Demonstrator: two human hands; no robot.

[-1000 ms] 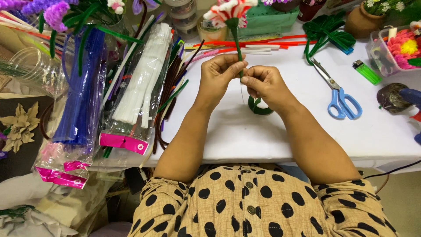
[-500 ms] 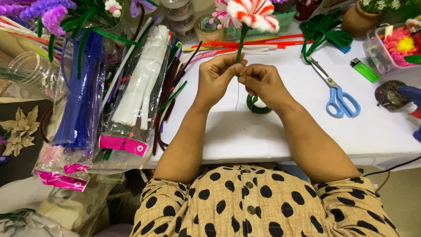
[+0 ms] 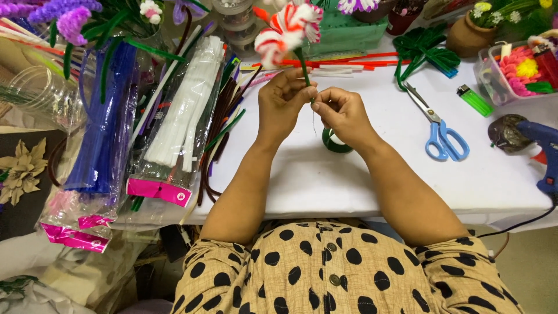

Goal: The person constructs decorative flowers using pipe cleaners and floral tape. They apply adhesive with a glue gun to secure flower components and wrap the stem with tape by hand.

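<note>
My left hand (image 3: 283, 103) pinches the green stem of a red and white pipe-cleaner flower (image 3: 288, 28), which tilts up and to the left above the white table (image 3: 325, 174). Right beside it, my right hand (image 3: 342, 113) pinches the stem lower down, with a thin wire or tape strand hanging from the fingers. A green tape roll (image 3: 335, 142) lies on the table just under my right hand, partly hidden by it.
Blue-handled scissors (image 3: 439, 131), a green lighter (image 3: 475, 99) and a blue glue gun (image 3: 543, 151) lie to the right. Bags of blue and white pipe cleaners (image 3: 174, 116) cover the left side. A green foam block (image 3: 349, 32), pots and a box of flowers stand at the back.
The flower has risen and tilted left, so its red and white head shows more fully. Both hands have stayed pinched on the stem, with the view shifted slightly.
</note>
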